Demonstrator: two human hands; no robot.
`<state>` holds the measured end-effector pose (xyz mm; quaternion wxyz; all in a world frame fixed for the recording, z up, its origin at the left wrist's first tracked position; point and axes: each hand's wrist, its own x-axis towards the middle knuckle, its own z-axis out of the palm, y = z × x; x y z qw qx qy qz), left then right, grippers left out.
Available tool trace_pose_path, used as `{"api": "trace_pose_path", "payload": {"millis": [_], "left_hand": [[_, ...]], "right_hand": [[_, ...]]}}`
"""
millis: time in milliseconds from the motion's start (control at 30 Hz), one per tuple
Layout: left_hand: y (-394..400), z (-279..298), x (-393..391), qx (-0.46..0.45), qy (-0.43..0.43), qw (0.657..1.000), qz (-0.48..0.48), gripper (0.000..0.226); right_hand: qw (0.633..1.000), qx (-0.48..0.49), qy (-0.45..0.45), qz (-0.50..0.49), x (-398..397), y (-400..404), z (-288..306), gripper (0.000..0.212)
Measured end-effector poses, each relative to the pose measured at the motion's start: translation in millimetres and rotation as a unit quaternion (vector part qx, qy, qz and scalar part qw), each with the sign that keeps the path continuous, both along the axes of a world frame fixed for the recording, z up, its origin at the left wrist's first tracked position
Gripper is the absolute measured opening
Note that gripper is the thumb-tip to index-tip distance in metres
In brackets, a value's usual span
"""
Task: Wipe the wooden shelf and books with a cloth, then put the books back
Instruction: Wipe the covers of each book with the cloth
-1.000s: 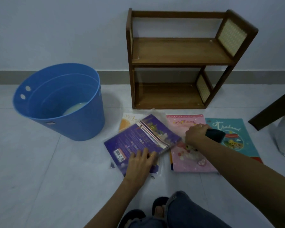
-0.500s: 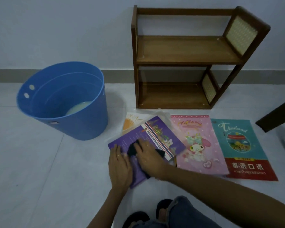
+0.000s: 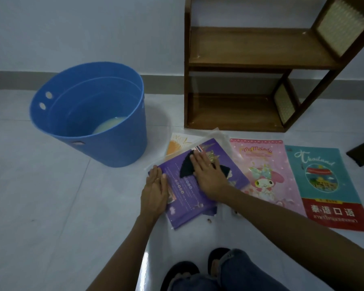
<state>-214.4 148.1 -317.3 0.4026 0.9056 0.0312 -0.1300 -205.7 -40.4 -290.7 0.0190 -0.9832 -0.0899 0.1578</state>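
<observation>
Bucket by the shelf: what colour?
Blue bucket, with pale liquid at the bottom; seen in the head view, the only one.

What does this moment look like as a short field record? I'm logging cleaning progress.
shelf: wooden shelf, both levels bare
being wiped: purple book
cloth: dark cloth flat under right hand
left hand: flat on the book's left edge
waiting: pink book, teal book
bucket: blue bucket, left of the books
</observation>
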Motion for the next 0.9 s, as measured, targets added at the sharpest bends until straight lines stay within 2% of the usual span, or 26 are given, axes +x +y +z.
{"api": "trace_pose_path", "payload": {"millis": [100, 200, 300, 367, 433, 500, 567, 633, 733, 800, 900], "left_hand": [[-1.1, 18.0, 9.7, -0.031, -0.032, 0.996, 0.078, 0.058], [-3.0, 34.0, 28.1, 0.014, -0.059, 0.993, 0.100, 0.062], [-7.4, 40.0, 42.7, 0.039, -0.029, 0.990, 0.131, 0.071], [-13.2, 41.7, 44.4, 0.088, -0.037, 0.986, 0.135, 0.074], [-18.5, 38.0, 39.9, 0.131, -0.063, 0.983, 0.116, 0.071], [-18.7, 30.3, 33.7, 0.137, -0.076, 0.983, 0.094, 0.065], [-18.1, 20.6, 29.4, 0.141, -0.078, 0.985, 0.061, 0.058], [-22.2, 15.1, 23.9, 0.186, -0.064, 0.980, 0.008, 0.056], [-35.9, 13.2, 12.0, 0.237, -0.025, 0.970, -0.047, 0.075], [-42.8, 9.9, 6.3, 0.241, -0.020, 0.969, -0.047, 0.081], [-41.7, 2.2, 6.2, 0.257, -0.012, 0.964, -0.063, 0.076]], "right_hand": [[0.999, 0.006, -0.004, -0.042, -3.4, 18.9, 8.4, 0.074], [0.996, -0.025, -0.032, 0.086, -29.6, 58.8, 8.3, 0.077], [0.965, -0.081, -0.032, 0.247, -41.1, 89.1, 0.5, 0.081], [0.960, -0.056, -0.035, 0.273, -23.5, 85.6, -5.8, 0.074], [0.972, 0.020, -0.042, 0.228, -3.1, 68.9, -6.7, 0.071], [0.987, 0.073, -0.043, 0.135, 11.7, 44.2, -0.6, 0.073], [0.995, 0.075, -0.058, 0.037, 25.5, 14.2, 4.7, 0.072], [0.997, 0.044, -0.045, -0.039, 39.1, -17.8, 7.0, 0.072], [0.991, 0.026, -0.011, -0.133, 44.5, -35.5, 7.1, 0.080], [0.990, 0.008, -0.048, -0.135, 32.3, -12.2, 5.1, 0.078], [0.996, -0.029, -0.089, -0.005, -1.7, 41.6, -3.8, 0.079]]}}
